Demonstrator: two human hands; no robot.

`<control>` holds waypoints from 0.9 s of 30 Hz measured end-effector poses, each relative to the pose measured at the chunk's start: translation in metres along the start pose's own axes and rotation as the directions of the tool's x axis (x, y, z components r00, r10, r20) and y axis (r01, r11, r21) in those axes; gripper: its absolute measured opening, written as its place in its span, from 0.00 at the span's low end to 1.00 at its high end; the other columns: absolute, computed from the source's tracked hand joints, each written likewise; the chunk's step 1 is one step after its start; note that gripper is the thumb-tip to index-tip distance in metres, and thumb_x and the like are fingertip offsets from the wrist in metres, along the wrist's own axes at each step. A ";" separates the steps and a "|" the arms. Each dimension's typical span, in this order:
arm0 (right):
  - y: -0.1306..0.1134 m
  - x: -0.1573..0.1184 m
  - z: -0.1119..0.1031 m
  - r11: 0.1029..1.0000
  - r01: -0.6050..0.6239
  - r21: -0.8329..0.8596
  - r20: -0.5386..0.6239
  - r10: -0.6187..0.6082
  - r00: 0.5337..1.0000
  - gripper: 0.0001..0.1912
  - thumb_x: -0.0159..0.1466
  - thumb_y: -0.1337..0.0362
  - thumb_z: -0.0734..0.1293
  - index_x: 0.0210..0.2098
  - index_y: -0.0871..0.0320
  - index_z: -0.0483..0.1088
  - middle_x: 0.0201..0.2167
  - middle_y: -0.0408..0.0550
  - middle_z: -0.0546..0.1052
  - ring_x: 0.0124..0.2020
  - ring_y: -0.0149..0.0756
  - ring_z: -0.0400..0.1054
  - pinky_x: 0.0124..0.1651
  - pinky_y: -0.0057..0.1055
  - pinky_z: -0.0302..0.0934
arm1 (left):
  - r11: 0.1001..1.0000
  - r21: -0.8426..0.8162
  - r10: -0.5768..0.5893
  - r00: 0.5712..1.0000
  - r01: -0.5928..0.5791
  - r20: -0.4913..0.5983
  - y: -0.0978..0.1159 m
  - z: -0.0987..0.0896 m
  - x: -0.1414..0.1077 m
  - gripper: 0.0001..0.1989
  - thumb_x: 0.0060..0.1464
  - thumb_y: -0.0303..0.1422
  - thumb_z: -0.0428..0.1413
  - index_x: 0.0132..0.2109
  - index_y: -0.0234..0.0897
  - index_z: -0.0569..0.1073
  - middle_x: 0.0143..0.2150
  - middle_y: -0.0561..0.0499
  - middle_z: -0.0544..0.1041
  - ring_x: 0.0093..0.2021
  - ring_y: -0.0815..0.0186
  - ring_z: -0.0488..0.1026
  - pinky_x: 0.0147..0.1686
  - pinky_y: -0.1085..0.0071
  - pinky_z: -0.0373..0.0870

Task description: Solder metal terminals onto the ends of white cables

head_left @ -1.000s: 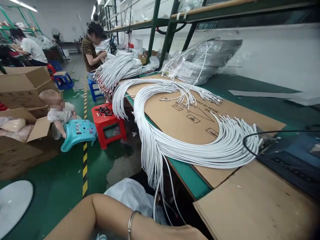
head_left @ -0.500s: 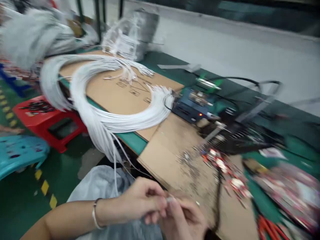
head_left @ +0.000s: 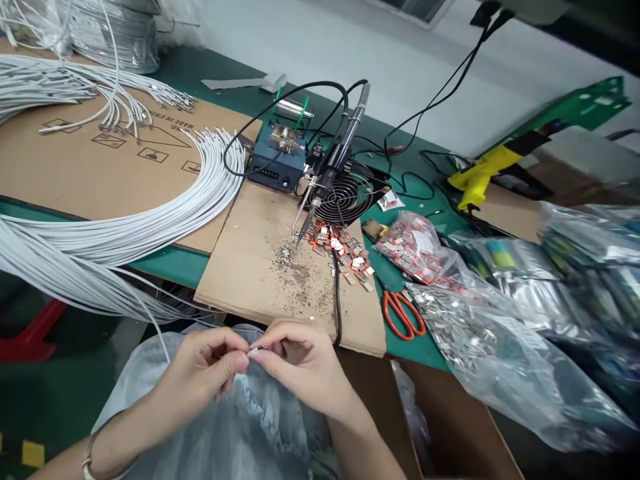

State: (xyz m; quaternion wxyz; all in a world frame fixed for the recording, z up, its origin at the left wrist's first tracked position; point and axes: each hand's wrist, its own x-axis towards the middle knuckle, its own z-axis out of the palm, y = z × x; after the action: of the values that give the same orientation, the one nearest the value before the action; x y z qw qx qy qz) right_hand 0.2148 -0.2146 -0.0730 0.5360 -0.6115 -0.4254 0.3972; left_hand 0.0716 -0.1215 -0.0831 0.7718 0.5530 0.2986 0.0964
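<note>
Close above my lap, my left hand (head_left: 207, 363) and my right hand (head_left: 303, 367) meet fingertip to fingertip. Thumbs and forefingers of both pinch a small white piece (head_left: 254, 351), which looks like a cable end; the fingers hide most of it. A single white cable (head_left: 159, 330) hangs from the bundle and drops behind my left forearm. The large coil of white cables (head_left: 150, 230) lies on the bench to the left, their ends gathered near the soldering station (head_left: 277, 163).
A soldering iron (head_left: 333, 167) leans before a black fan (head_left: 347, 197). Small red-and-silver parts (head_left: 345, 253) lie on cardboard (head_left: 250, 267). Rightward are orange-handled scissors (head_left: 403, 313), a bag of metal parts (head_left: 465, 333) and a yellow glue gun (head_left: 485, 170). An open box (head_left: 450, 420) stands below.
My view has swung to the right, bringing the scissors, bags and glue gun fully into sight. Both hands keep their pinch on the small white piece.
</note>
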 end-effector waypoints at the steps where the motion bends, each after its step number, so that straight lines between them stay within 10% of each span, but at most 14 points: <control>1: 0.000 0.001 0.000 1.000 -0.005 -0.003 0.018 0.005 1.000 0.04 0.54 0.66 0.70 0.27 0.61 0.76 0.19 0.45 0.69 0.21 0.28 0.58 0.24 0.26 0.52 | 0.999 0.031 0.020 1.000 -0.020 -0.008 0.000 -0.001 0.000 0.17 0.46 0.43 0.60 0.27 0.30 0.72 0.16 0.55 0.63 0.15 0.76 0.60 0.14 0.82 0.58; 9: 0.016 -0.001 0.030 0.900 0.167 0.404 -0.237 -0.074 0.969 0.10 0.55 0.63 0.71 0.21 0.58 0.68 0.18 0.43 0.68 0.19 0.28 0.61 0.21 0.24 0.56 | 0.967 -0.241 -0.040 0.984 0.082 0.175 -0.001 0.008 0.006 0.25 0.44 0.52 0.59 0.23 0.32 0.64 0.12 0.58 0.59 0.10 0.79 0.52 0.10 0.83 0.49; 15: 0.008 0.007 0.003 0.949 -0.044 0.313 0.149 -0.003 0.989 0.07 0.51 0.65 0.74 0.26 0.60 0.74 0.19 0.43 0.69 0.18 0.26 0.58 0.21 0.24 0.52 | 0.993 -0.080 -0.069 0.971 0.089 0.230 0.003 0.001 0.003 0.24 0.46 0.51 0.58 0.24 0.32 0.66 0.16 0.57 0.62 0.13 0.78 0.55 0.12 0.82 0.51; 19: 0.000 0.008 -0.009 0.979 -0.068 0.190 0.209 0.027 0.978 0.05 0.53 0.66 0.72 0.25 0.62 0.73 0.19 0.44 0.69 0.19 0.26 0.58 0.22 0.24 0.51 | 1.000 0.009 -0.023 0.975 0.022 0.223 0.007 -0.003 0.001 0.20 0.51 0.45 0.57 0.23 0.32 0.67 0.15 0.57 0.59 0.15 0.78 0.55 0.14 0.82 0.51; 27: 0.011 0.001 0.029 0.892 0.268 0.363 -0.292 -0.163 0.942 0.06 0.54 0.73 0.70 0.23 0.58 0.72 0.19 0.42 0.71 0.20 0.27 0.63 0.23 0.22 0.57 | 0.998 -0.063 0.008 0.999 -0.005 0.053 0.002 0.009 0.005 0.25 0.45 0.53 0.58 0.24 0.31 0.67 0.14 0.55 0.63 0.13 0.76 0.58 0.13 0.80 0.55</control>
State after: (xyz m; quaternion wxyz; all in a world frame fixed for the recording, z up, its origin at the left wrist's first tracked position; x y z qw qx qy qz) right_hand 0.1891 -0.2051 -0.0867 0.7400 -0.4840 -0.3292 0.3313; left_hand 0.0812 -0.1255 -0.0813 0.7962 0.5318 0.2729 0.0936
